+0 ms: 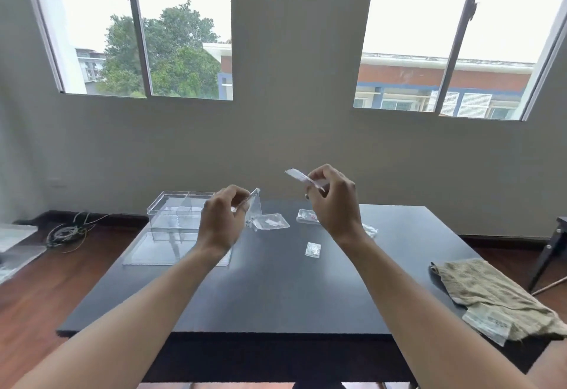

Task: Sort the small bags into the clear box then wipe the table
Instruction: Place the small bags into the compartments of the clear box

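Both hands are raised above the dark table [276, 290]. My left hand [222, 220] pinches a small clear bag [255, 204] by its top edge, and the bag hangs down. My right hand [333, 201] pinches another small bag [302, 177] that sticks out to the left. The clear box [176, 209] with inner dividers stands at the table's far left, just left of my left hand. Its flat lid [159, 249] lies in front of it. More small bags lie on the table: one [271, 222] in the middle, one [306, 216] behind my right hand, one [313, 249] nearer.
A beige cloth [491, 293] lies at the table's right edge, over a flat clear packet [487, 321]. Another bag [369, 230] shows beside my right wrist. Cables [69, 229] lie on the wooden floor at left. A dark stand [552, 250] is at the right.
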Available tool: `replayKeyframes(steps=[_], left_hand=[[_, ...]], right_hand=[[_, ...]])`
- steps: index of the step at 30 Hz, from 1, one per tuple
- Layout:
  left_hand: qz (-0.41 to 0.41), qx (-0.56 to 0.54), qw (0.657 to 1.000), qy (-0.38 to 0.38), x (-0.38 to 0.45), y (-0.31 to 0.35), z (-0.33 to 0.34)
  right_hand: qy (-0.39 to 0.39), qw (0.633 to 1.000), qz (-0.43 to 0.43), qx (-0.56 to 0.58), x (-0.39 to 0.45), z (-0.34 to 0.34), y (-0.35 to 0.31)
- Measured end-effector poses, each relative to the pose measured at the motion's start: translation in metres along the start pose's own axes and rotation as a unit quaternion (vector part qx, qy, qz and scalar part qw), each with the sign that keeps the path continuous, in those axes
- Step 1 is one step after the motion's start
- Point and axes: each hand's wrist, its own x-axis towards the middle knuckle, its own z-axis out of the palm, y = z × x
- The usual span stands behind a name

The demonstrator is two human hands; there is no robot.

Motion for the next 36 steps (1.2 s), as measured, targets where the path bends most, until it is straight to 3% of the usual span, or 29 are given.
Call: replayKeyframes(steps=[9, 17, 23, 36], left_hand=[[-0.080, 0.034, 0.996, 0.009, 0.053, -0.063, -0.072], [-0.140, 0.026, 0.990, -0.026, 0.073, -0.105, -0.076], [-0.131, 0.034, 0.990, -0.049, 0.080, -0.112, -0.058], [-0.113, 0.195, 0.967, -0.122, 0.060, -0.121, -0.034]], right_hand=[[-0.080, 0.993, -0.076, 0.041, 0.007, 0.107, -0.017], [-0.103, 0.989, -0.099, 0.048, 0.006, 0.176, -0.008], [-0.200, 0.970, -0.133, -0.036, -0.001, 0.196, 0.013], [-0.296, 0.943, -0.132, -0.079, 0.000, 0.197, 0.015]])
